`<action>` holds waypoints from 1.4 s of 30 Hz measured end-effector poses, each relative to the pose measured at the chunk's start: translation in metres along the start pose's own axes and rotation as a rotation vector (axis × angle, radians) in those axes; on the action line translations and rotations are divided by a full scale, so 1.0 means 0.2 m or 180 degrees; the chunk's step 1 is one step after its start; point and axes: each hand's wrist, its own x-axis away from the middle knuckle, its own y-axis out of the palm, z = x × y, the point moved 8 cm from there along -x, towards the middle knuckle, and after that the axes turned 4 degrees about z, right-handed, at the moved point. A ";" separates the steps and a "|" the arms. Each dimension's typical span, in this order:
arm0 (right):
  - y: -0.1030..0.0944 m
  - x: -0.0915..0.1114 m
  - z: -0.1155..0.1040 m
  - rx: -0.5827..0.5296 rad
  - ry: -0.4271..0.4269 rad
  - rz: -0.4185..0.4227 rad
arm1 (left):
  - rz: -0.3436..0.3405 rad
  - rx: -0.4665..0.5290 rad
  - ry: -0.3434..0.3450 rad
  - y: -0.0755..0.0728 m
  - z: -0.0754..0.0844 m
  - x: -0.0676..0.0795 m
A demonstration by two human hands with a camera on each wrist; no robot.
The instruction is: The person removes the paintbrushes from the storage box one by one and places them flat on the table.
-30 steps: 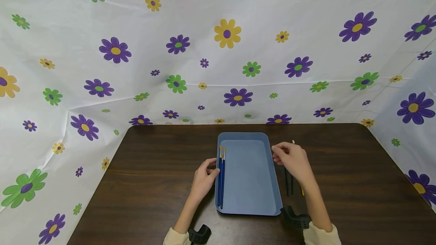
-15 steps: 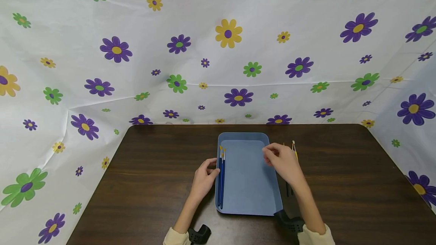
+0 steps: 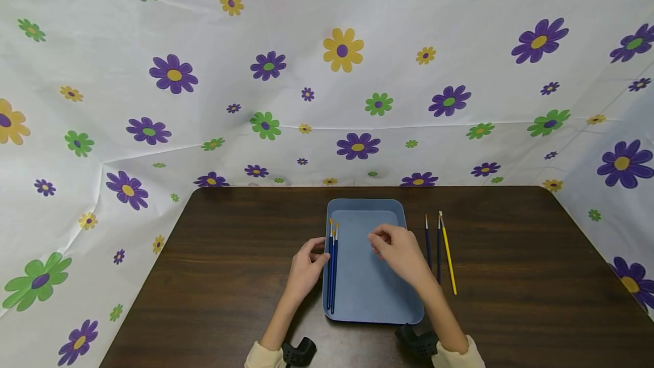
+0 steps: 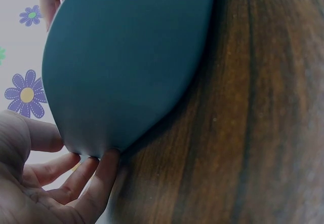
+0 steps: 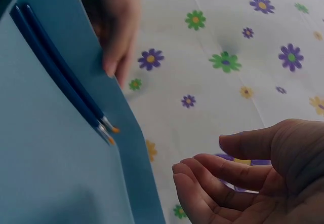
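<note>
My left hand grips the left rim of a blue-grey tray, thumb at the rim and fingertips against the outer wall. In the left wrist view, that hand's fingers press the edge of the tray. Two blue paintbrushes lie side by side along the tray's left inner wall, bristles toward the far end. Over the middle right of the tray hovers my right hand. Its fingers are loosely bent, with nothing between them and the thumb.
Right of the tray, on the dark wooden table, lie a dark paintbrush, a second dark paintbrush and a yellow paintbrush. A white flowered cloth hangs behind the table and along its sides.
My right hand has moved left from beside the brushes on the table to over the tray, uncovering those brushes. My left hand, the tray and the blue paintbrushes have stayed put.
</note>
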 end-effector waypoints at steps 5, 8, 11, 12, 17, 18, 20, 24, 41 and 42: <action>0.06 0.01 -0.02 0.0018 0.0030 -0.0031 | -0.0011 0.0028 -0.0013 0.00 0.00 0.00; 0.10 0.02 -0.03 -0.0022 0.0031 -0.0035 | -0.0021 0.0016 -0.0011 0.00 0.00 0.00; 0.13 0.03 -0.03 -0.0096 0.0025 -0.0045 | -0.0018 -0.0006 0.0034 0.00 0.00 0.00; 0.14 0.03 -0.03 -0.0120 0.0022 -0.0047 | -0.0017 -0.0006 0.0033 0.00 0.00 0.00; 0.19 0.02 -0.02 -0.0215 0.0034 0.0010 | -0.0015 -0.0011 -0.0001 0.00 -0.01 0.00; 0.20 0.02 -0.01 -0.0236 0.0036 0.0031 | -0.0012 -0.0013 -0.0018 0.00 -0.01 0.00; 0.22 0.02 0.00 -0.0295 0.0049 0.0068 | -0.0010 -0.0017 -0.0018 0.00 -0.01 0.00; 0.26 0.01 0.03 -0.0446 0.0071 0.0110 | -0.0003 -0.0012 -0.0020 0.00 -0.01 0.00; 0.42 0.01 0.11 -0.0567 0.0163 -0.0013 | -0.0059 0.0061 -0.0025 0.00 -0.01 0.00; 0.43 0.01 0.11 -0.0567 0.0161 -0.0038 | -0.0060 0.0062 -0.0025 0.00 0.00 0.00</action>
